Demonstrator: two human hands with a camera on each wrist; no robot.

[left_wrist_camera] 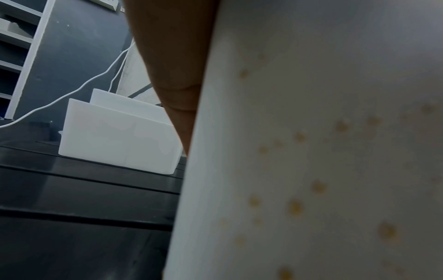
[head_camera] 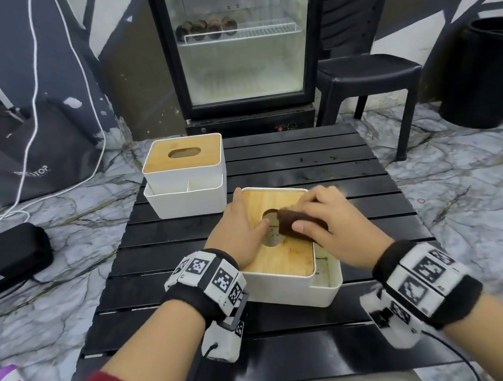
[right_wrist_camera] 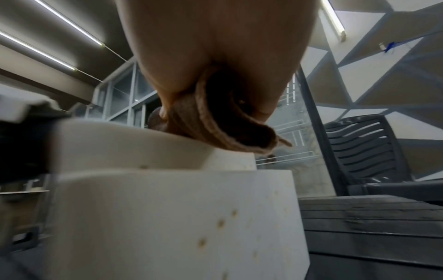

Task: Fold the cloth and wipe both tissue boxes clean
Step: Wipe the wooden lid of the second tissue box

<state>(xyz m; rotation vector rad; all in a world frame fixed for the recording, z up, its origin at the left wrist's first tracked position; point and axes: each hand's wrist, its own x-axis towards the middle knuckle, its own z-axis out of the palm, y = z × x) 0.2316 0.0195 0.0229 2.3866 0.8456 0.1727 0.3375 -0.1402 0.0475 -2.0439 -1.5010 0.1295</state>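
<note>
— Right hand (head_camera: 326, 214) has its fingers curled round the folded brown cloth (head_camera: 294, 221), pressed on the near tissue box (head_camera: 292, 289), long axis running across the wooden lid (head_camera: 282, 258).
— Left hand (head_camera: 243, 228)?
— Flat, fingers straight, steadying the lid by its slot. Second tissue box (head_camera: 186, 181) stands far-left on the black counter (head_camera: 288, 158), a fridge (head_camera: 240, 44) behind it.

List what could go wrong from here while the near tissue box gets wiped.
1. The folded cloth works right beside the lid opening; an edge could catch or push dirt inside.
2. Yellowish spots dot the near tissue box's white wall; wiping only the lid would likely miss them.
3. The far tissue box looks untouched and could be forgotten.
</note>
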